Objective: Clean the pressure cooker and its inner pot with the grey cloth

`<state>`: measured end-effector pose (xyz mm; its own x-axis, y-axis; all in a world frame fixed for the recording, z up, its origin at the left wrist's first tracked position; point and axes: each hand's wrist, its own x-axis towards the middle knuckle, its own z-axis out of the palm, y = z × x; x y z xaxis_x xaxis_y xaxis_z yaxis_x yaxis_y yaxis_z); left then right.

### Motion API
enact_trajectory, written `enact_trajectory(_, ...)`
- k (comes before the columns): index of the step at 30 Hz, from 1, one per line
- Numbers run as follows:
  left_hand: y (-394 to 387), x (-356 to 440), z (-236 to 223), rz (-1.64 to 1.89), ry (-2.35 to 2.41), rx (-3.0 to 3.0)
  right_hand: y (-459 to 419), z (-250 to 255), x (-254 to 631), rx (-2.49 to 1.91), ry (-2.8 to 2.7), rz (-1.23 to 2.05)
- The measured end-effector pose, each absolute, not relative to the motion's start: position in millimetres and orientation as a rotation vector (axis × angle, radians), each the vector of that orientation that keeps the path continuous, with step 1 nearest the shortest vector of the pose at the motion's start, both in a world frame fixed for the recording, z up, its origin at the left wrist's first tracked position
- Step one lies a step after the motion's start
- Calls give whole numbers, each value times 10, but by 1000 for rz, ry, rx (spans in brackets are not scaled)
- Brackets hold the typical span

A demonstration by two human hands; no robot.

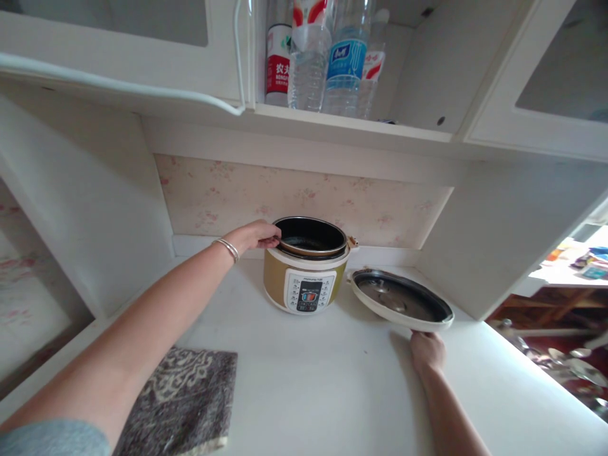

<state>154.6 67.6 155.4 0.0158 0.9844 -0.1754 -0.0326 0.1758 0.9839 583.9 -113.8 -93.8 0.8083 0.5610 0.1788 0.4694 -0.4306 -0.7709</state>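
Note:
A gold and white rice cooker [274, 278] stands on the white counter with its top uncovered. Its dark inner pot [308, 230] sits a little proud of the cooker's rim. My left hand [260, 235], with a bracelet at the wrist, pinches the left edge of that pot. To the right of the cooker, the lid [403, 303] lies tilted with its dark metal underside facing up. My right hand [428, 349] grips the lid's near right edge from below; most of its fingers are hidden under it.
A folded brown patterned cloth [190, 399] lies at the front left of the counter [304, 386]. Overhead, a cabinet shelf [351, 126] holds several plastic bottles [346, 63], and a white cable [142, 88] hangs at left. White panels [513, 221] bound both sides.

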Motion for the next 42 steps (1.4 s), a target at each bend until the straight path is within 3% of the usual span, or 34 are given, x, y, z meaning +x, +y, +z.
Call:
enact_trajectory(13, 721, 1757, 1527, 1441, 878, 667, -1158, -909, 5803, -2116, -747, 169)
enact_trajectory(22, 738, 1720, 1939, 1637, 703, 449, -1184, -885, 5815, -2168, -732, 197)
enact_trajectory(32, 288, 632, 2440, 1857, 609, 459, -1396, -766, 5590, -2091, -738, 304)
enact_trajectory(42, -132, -649, 2001, 2106, 843, 433, -1811, -592, 4628, -1971, -967, 294)
